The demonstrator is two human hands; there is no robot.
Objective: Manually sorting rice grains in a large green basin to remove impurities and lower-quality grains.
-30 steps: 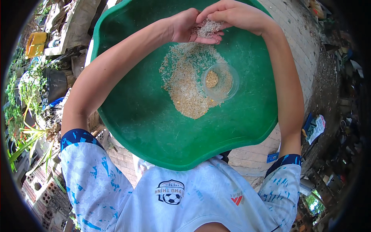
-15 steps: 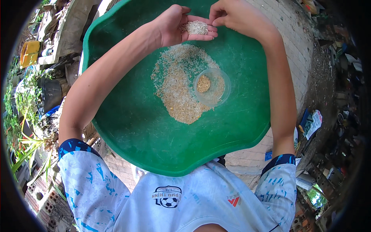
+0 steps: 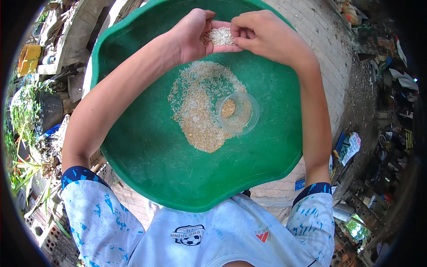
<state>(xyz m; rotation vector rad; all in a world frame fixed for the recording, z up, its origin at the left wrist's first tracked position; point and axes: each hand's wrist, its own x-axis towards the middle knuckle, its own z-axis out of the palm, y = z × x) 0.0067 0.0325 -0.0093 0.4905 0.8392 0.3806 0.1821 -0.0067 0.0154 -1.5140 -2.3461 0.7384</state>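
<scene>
Pale paving [image 3: 329, 58] shows around a green tray [image 3: 267, 151]. At upper centre, the left hand [image 3: 199, 36] lies palm-up, unclenched, white grains [image 3: 221, 36] on it; the right hand [image 3: 267, 38] curls at their right edge, any pinch unclear. Mid-frame below: a tan-and-white grain pile [image 3: 198, 120], clear cup [image 3: 251, 113].

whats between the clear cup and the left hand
In the head view, a strip of green tray and part of the grain pile lie between left hand and clear cup.

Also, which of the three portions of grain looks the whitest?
The grain in the left hand: it looks mostly white, while the pile on the tray mixes white and tan, and the portion in the cup looks golden.
</scene>
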